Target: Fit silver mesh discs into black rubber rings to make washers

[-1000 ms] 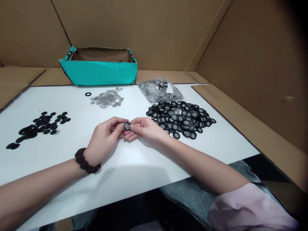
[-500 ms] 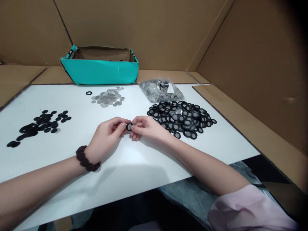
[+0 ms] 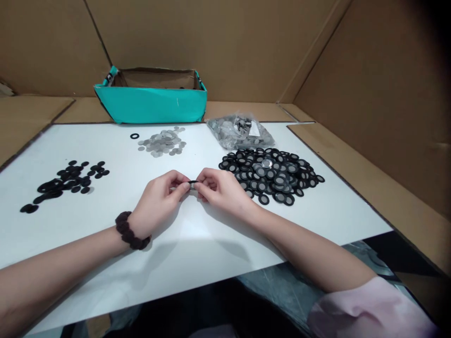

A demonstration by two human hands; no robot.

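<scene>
Between my hands is a small black ring (image 3: 192,181) with a grey disc in its middle, now turned nearly edge-on. My left hand (image 3: 160,199) pinches its left side between thumb and fingers. On the opposite side, the thumb and fingers of my right hand (image 3: 227,190) are closed on the same ring. Just right of my right hand lies a large pile of black rings with grey centres (image 3: 271,176). A heap of thin grey discs (image 3: 164,142) is farther back, and a single black ring (image 3: 134,136) lies to its left.
Scattered black discs (image 3: 70,176) lie at the left of the white tabletop (image 3: 116,192). A clear plastic bag of grey discs (image 3: 239,131) sits behind the large pile. At the back stands a turquoise-fronted box (image 3: 153,105). Cardboard walls (image 3: 246,51) enclose the back and right.
The held ring has tipped from showing its grey face to nearly edge-on, and my fingertips have shifted on it. The whole view has moved slightly.
</scene>
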